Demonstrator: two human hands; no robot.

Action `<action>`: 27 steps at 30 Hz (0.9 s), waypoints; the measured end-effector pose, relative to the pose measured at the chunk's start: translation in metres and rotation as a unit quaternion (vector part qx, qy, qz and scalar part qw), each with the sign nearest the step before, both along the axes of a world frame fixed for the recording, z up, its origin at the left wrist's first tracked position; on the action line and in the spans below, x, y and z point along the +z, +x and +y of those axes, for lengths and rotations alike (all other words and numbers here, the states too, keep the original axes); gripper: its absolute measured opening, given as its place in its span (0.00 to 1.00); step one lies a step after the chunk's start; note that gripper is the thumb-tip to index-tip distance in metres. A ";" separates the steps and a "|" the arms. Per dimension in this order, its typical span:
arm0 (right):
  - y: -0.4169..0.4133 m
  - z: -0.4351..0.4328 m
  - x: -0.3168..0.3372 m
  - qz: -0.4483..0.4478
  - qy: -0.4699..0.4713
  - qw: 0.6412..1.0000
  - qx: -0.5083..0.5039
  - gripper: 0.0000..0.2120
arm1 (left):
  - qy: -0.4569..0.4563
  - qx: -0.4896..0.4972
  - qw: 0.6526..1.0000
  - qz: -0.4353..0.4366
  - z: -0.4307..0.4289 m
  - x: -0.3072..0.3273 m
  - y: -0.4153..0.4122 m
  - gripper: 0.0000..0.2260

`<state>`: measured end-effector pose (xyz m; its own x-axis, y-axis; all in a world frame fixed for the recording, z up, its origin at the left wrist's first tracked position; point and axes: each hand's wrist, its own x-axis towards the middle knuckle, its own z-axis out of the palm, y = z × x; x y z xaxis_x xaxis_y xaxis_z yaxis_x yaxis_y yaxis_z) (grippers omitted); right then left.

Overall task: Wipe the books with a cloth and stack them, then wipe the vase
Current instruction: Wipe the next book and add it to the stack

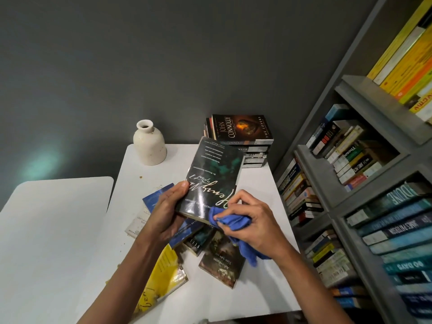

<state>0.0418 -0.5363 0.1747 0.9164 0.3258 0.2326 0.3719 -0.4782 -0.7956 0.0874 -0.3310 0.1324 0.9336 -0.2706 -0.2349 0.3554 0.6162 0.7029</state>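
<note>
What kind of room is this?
Probably a home library or study: a tall bookshelf crammed with books, a stack on a white table, and loose books nearby.

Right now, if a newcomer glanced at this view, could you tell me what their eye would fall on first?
First the dark book, held tilted at the centre by the left hand while the right hand presses a bunched blue cloth to its near edge. Next the neat stack of books at the table's far right corner, and the white vase at its far left.
</note>
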 end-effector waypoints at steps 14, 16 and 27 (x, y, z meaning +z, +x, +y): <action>0.053 -0.021 0.008 -0.111 0.056 0.973 -0.195 0.08 | -0.029 -0.010 0.999 0.008 -0.008 0.011 -0.017 0.13; 0.066 -0.028 0.014 -0.109 0.067 0.961 -0.246 0.07 | -0.047 -0.010 0.999 0.017 -0.009 0.011 -0.019 0.23; 0.033 0.007 0.004 -0.221 0.097 0.945 -0.220 0.04 | -0.110 -0.009 0.989 0.102 -0.007 0.018 -0.027 0.30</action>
